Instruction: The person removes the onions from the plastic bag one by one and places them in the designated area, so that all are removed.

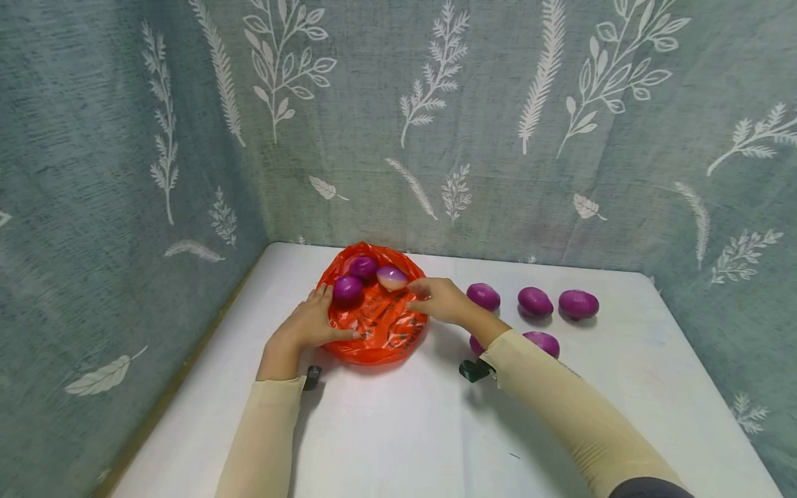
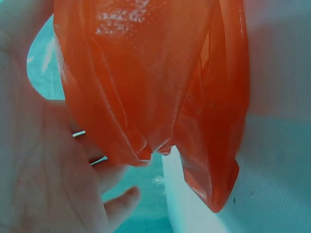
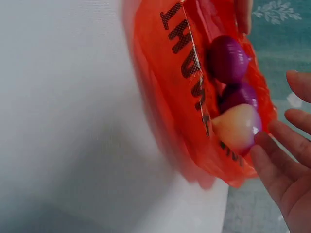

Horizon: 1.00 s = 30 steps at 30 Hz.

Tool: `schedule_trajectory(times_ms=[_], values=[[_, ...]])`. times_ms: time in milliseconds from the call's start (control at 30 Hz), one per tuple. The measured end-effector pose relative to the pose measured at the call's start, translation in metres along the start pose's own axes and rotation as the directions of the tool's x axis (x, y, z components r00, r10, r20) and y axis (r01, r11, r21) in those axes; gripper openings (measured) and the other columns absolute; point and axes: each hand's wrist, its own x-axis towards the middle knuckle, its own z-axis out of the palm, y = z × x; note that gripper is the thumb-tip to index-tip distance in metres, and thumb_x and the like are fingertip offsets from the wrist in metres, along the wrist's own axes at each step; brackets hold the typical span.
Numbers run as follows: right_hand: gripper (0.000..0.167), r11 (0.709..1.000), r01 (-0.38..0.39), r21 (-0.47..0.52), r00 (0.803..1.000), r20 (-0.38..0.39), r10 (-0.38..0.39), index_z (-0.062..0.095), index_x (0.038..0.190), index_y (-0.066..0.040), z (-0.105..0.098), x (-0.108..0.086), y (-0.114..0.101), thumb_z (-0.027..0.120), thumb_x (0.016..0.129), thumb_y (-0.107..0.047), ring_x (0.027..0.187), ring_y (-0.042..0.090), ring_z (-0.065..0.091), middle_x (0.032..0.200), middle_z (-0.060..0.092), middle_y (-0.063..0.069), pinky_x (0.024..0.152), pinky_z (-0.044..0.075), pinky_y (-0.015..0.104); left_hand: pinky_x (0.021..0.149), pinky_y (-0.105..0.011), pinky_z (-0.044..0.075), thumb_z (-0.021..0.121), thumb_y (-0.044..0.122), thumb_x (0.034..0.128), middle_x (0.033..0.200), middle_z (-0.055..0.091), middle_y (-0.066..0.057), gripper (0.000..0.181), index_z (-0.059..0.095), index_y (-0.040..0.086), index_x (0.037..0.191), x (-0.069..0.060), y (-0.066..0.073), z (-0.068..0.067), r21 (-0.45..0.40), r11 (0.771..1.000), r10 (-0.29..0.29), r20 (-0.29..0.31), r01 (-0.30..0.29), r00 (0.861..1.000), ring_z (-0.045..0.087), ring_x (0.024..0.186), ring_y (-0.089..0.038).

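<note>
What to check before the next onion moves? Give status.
Red bag open: ok; its mouth is spread.
Left hand at the bag: ok; it touches the rim.
Right hand free: ok; its fingers are spread, gripping nothing.
Fingers clear of the pale onion: cannot tell; they overlap it in the right wrist view.
Onions inside: ok; three visible.
Loose onions in full view: not ok; the right forearm partly hides some.
</note>
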Motion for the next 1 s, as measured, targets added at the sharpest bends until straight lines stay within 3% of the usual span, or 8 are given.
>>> schedule_trajectory(times_ms=[167,467,700,833,1000], values=[[0.047,0.999,0.033,-0.005,0.999,-0.014,-0.033,0.059,0.133,-0.005,0.012,0.018,-0.002,0.07,0.091,-0.023,0.12,0.027,0.055,0.128,0.062,0.01,0.103,0.042,0.043,0.112,-0.059,0.018,0.076,0.068,0.0665,0.16,0.011,-0.021,0.128,0.012,0.0,0.155,0.0,-0.001,-0.001,-0.026,1.0,0.01,0.005,-0.01,1.0,0.007,0.145,-0.042],[0.046,0.997,0.06,-0.045,0.995,-0.077,-0.064,0.057,0.135,-0.008,0.027,0.048,-0.01,0.069,0.092,-0.02,0.123,0.025,0.053,0.131,0.06,0.008,0.105,0.04,0.041,0.115,-0.056,0.006,0.074,0.068,0.0686,0.16,0.015,-0.019,0.121,0.02,0.001,0.154,-0.001,0.004,-0.001,0.035,0.998,0.051,-0.052,-0.049,0.997,0.005,0.146,-0.037],[0.04,0.969,0.122,-0.214,0.985,-0.094,-0.145,0.059,0.133,-0.006,0.035,0.067,-0.015,0.065,0.095,-0.016,0.128,0.024,0.048,0.134,0.058,0.008,0.11,0.033,0.038,0.115,-0.055,0.007,0.072,0.069,0.0698,0.159,0.015,-0.018,0.12,0.02,0.001,0.154,-0.001,0.004,0.003,0.047,0.996,0.076,-0.063,-0.074,0.995,0.006,0.147,-0.035],[0.051,0.95,0.06,-0.307,0.988,-0.115,-0.1,0.053,0.139,-0.006,0.039,0.072,-0.011,0.068,0.092,-0.018,0.133,0.03,0.041,0.141,0.05,0.012,0.114,0.026,0.041,0.115,-0.056,0.008,0.074,0.068,0.0691,0.159,0.017,-0.018,0.12,0.021,0.001,0.154,-0.002,0.005,0.003,0.034,0.997,0.069,-0.072,-0.067,0.995,0.007,0.147,-0.036],[0.075,0.941,-0.072,-0.33,0.987,-0.16,0.02,0.035,0.151,-0.01,0.046,0.076,-0.005,0.069,0.09,-0.036,0.135,0.035,0.033,0.149,0.038,0.014,0.112,0.027,0.047,0.115,-0.056,0.008,0.074,0.068,0.0693,0.159,0.016,-0.017,0.12,0.021,0.001,0.154,-0.003,0.004,0.0,0.043,0.997,0.065,-0.073,-0.062,0.995,0.007,0.147,-0.036]])
